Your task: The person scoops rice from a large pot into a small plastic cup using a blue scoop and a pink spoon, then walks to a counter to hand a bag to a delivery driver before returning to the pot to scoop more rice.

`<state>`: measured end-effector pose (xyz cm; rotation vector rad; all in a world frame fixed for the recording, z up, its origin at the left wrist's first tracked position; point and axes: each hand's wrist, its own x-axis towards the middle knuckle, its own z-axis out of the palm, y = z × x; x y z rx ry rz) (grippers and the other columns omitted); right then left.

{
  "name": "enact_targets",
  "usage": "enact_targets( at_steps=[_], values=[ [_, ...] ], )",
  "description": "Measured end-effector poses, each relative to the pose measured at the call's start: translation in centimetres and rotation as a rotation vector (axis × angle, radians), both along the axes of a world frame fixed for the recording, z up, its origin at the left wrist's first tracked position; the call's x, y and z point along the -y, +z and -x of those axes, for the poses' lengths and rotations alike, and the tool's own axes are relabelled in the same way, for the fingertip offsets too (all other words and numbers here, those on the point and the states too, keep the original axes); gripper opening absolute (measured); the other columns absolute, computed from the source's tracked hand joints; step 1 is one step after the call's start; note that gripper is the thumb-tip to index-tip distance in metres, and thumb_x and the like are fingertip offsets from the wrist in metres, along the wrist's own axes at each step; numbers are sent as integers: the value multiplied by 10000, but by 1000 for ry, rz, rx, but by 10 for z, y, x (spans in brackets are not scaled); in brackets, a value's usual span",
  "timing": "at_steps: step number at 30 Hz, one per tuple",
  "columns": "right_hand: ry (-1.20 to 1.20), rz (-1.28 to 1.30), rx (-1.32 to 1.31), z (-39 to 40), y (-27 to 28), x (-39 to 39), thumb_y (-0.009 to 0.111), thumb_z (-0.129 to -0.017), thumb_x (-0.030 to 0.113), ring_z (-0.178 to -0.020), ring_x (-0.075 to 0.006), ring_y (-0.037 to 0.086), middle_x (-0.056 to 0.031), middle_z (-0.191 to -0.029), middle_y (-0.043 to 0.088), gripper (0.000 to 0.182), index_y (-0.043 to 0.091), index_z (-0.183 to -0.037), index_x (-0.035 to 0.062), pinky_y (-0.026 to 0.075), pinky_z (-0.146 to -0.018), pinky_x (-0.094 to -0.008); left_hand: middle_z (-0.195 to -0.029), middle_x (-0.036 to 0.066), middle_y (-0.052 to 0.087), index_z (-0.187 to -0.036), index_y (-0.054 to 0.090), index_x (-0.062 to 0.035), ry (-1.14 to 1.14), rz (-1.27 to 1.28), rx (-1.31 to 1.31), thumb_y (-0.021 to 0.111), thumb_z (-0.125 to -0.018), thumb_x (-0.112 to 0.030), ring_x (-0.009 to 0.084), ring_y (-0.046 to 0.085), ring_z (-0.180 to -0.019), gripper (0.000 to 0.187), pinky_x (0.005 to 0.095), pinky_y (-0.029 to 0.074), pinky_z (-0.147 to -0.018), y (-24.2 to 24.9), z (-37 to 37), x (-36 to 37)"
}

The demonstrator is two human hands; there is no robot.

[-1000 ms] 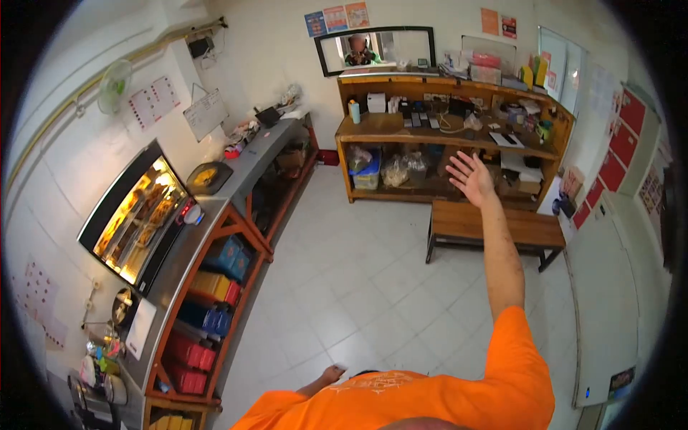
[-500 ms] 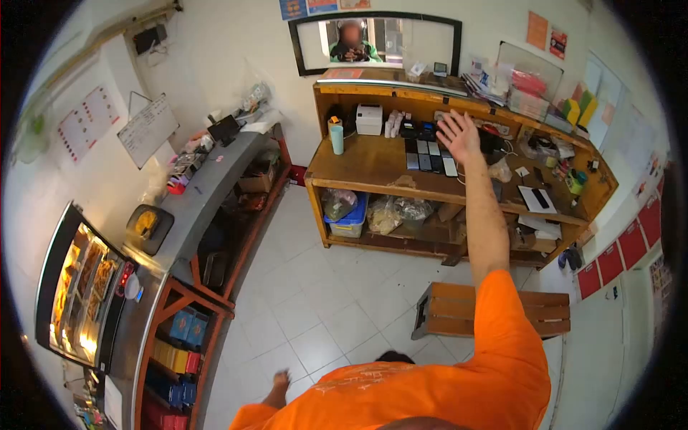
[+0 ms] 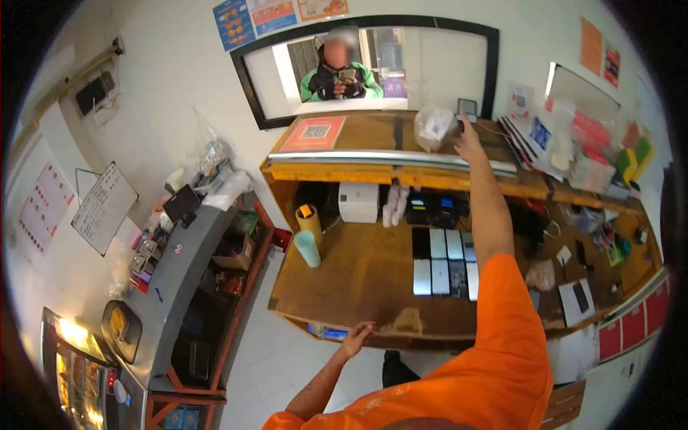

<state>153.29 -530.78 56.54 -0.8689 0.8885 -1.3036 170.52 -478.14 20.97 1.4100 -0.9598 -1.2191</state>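
Wooden counter (image 3: 358, 279), right hand (image 3: 469, 143) fingers extended touching small device (image 3: 467, 109), left hand (image 3: 356, 338) fingers loose, empty.

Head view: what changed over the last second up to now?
The person walked up to the wooden counter. The right hand, raised open before, now stretches to the small device on the upper ledge by the plastic bag. The left hand came to the counter's front edge. The phones stayed put.

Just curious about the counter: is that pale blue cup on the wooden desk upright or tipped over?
Upright. The pale blue cup stands on its base on the wooden desk.
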Motion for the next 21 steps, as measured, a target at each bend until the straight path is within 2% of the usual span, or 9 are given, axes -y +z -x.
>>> enact_targets(
  at_steps=[2, 3, 4, 6, 7, 9, 14, 18, 21],
  values=[
    [184, -210, 26, -10, -29, 72, 672, -663, 639, -1259, -318, 340, -160, -1386, 319, 958, 297, -1385, 132, 309, -1018, -435, -1058, 42, 615, -1162, 555, -95, 50, -17, -30, 493, -899, -453, 137, 575, -946, 449, 289, 458, -737, 2, -10, 17],
    [204, -155, 38, -22, -28, 71, 690, -640, 637, -1192, -256, 430, -100, -1293, 447, 864, 443, -1279, 109, 375, -962, -427, -1052, 40, 615, -1147, 558, -89, 132, -113, -111, 503, -894, -450, 140, 582, -929, 444, 295, 459, -726, 10, -16, 20],
    [251, -86, 6, -37, -9, 45, 673, -714, 548, -1050, -212, 551, -57, -1131, 578, 647, 546, -1154, 92, 453, -876, -414, -1046, 38, 615, -1131, 561, -82, 215, -204, -190, 512, -889, -446, 144, 589, -913, 440, 300, 460, -715, 12, -23, 24],
    [361, 21, 89, -59, -19, 84, 625, -795, 432, -879, -216, 623, -53, -957, 637, 471, 577, -1095, 73, 501, -810, -393, -1045, 41, 615, -1117, 561, -78, 275, -266, -224, 512, -889, -439, 155, 595, -905, 430, 306, 462, -713, -1, -36, 22],
    [368, 12, 83, -72, -24, 99, 625, -795, 432, -879, -216, 623, -53, -957, 637, 471, 577, -1095, 73, 501, -810, -393, -1044, 44, 615, -1103, 560, -73, 322, -332, -246, 511, -889, -432, 167, 602, -898, 421, 312, 465, -711, -9, -39, 15],
    [522, 5, 205, -112, -27, 118, 632, -806, 334, -713, -201, 648, -65, -852, 649, 346, 592, -1031, 74, 546, -631, -337, -1057, 50, 611, -1102, 553, -73, 337, -396, -261, 507, -892, -422, 176, 603, -903, 409, 321, 467, -707, -20, -45, 7],
    [461, 12, 224, -226, -23, 135, 630, -797, 293, -701, -204, 646, -79, -849, 639, 358, 579, -1027, 24, 548, -616, -331, -1083, 73, 598, -1149, 515, -73, 391, -517, -284, 495, -894, -417, 203, 600, -937, 429, 350, 477, -709, -44, -36, -2],
    [365, -29, 172, -295, -25, 150, 639, -797, 273, -744, -207, 641, -83, -864, 628, 344, 566, -1033, 33, 551, -633, -348, -1117, 81, 583, -1160, 507, -73, 463, -558, -309, 492, -895, -419, 221, 593, -954, 437, 374, 469, -747, -26, -28, 9],
    [206, -69, 93, -334, -29, 155, 693, -736, 327, -733, -233, 632, -98, -926, 600, 516, 513, -1095, 2, 541, -614, -362, -1120, 83, 582, -1156, 510, -73, 517, -580, -335, 487, -897, -417, 224, 592, -955, 431, 384, 461, -767, -30, -23, -10]
  ],
)
